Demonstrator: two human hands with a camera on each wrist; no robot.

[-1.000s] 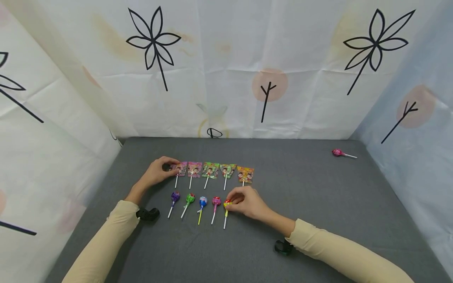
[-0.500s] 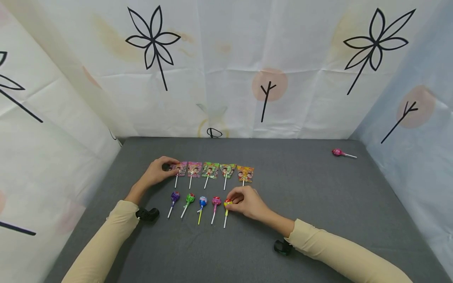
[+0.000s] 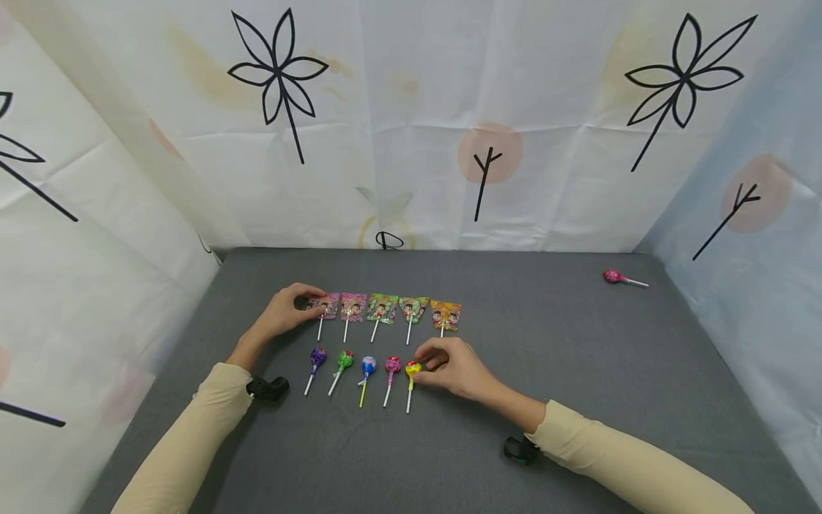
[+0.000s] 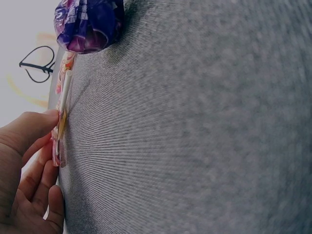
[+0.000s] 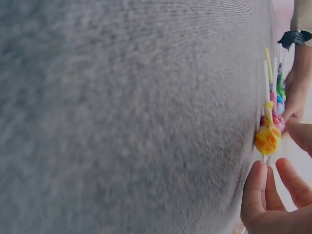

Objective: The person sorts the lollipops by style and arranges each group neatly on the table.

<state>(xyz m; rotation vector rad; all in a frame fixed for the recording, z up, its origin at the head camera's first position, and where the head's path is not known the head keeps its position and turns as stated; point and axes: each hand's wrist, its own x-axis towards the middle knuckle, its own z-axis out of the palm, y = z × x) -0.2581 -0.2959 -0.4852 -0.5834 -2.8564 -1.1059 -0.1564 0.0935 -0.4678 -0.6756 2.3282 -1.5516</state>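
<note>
My left hand [image 3: 284,312] pinches the wrapper of a flat pink lollipop [image 3: 330,305] at the left end of the back row. In the left wrist view the thumb lies on that wrapper, with a round purple lollipop [image 4: 90,24] close to the camera. Beside the round yellow lollipop [image 3: 413,369], at the right end of the front row, my right hand [image 3: 459,368] stands with its fingers parted. From the right wrist, the yellow candy head [image 5: 268,139] shows between the thumb and fingers, a gap around it.
The back row continues with pink, green and orange flat lollipops [image 3: 446,315]. Green [image 3: 345,359], blue [image 3: 368,366] and pink [image 3: 393,365] round ones fill the front row. Another pink lollipop [image 3: 613,276] lies at the far right of the grey table [image 3: 546,314]. White printed cloth [image 3: 411,93] walls the back.
My right thumb and fingers have let go of the yellow lollipop, and that hand has shifted slightly right. The left hand stays at the pink lollipop.
</note>
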